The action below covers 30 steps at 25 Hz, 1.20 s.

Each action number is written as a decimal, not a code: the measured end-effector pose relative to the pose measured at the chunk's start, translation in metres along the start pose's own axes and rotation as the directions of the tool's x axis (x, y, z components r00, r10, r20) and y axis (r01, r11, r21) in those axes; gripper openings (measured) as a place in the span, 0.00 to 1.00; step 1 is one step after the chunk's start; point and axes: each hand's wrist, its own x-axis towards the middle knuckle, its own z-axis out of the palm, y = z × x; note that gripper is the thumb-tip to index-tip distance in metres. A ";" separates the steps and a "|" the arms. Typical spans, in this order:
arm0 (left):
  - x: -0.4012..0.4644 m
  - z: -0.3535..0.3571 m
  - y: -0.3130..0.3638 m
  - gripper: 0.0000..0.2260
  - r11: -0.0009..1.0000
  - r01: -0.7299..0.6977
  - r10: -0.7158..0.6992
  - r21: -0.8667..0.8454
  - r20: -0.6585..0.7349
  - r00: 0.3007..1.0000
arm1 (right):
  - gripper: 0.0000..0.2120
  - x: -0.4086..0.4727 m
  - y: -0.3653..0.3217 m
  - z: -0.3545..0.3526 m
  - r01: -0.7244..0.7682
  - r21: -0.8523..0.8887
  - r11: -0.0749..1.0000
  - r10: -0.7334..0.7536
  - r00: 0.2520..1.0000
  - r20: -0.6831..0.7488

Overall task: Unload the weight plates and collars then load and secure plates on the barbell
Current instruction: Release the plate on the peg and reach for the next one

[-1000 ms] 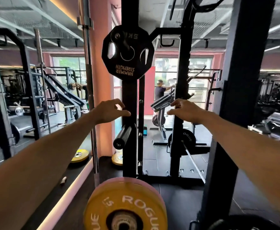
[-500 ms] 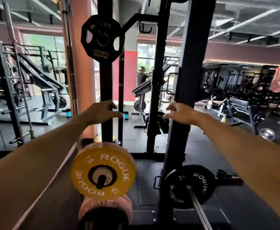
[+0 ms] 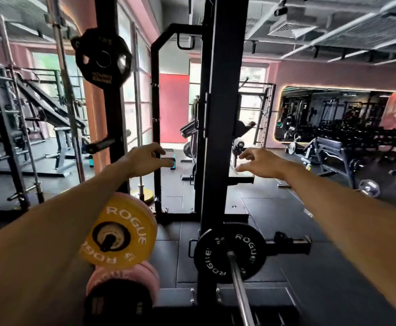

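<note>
Left hand (image 3: 143, 158) and right hand (image 3: 260, 162) extended forward, fingers loosely curled, empty, touching nothing. Barbell (image 3: 238, 288) with black plate (image 3: 251, 245) mounted below and between both hands, beside the rack post (image 3: 220, 137). Yellow plate (image 3: 131, 229) on storage peg below left hand; small black plate (image 3: 103, 61) above it.

gym floor of dark rubber tiles (image 3: 274, 208). black rack upright (image 3: 223, 114) stands mid-room. wide mirror (image 3: 333, 114) with a glowing edge set in the pink wall at right; dumbbell rack (image 3: 368, 135) below it, a bench (image 3: 333, 149) just in front. small teal block (image 3: 173, 164) on the floor beyond the rack. bright windows (image 3: 136, 102) at back. exposed ducts and beams (image 3: 321, 24) overhead.
</note>
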 end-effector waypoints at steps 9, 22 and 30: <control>-0.031 0.084 0.125 0.22 0.998 0.053 -0.053 0.024 -0.020 0.998 | 0.25 -0.050 0.129 -0.073 -0.016 0.038 0.999 0.014 0.998 0.056; -0.047 0.284 0.048 0.27 0.991 0.125 -0.125 0.041 -0.003 0.992 | 0.24 -0.055 0.301 0.056 -0.056 0.047 0.997 0.055 0.998 0.025; 0.020 0.452 -0.050 0.31 0.986 0.145 -0.144 0.087 -0.021 0.989 | 0.26 0.023 0.433 0.192 -0.053 0.096 0.994 0.051 0.998 0.025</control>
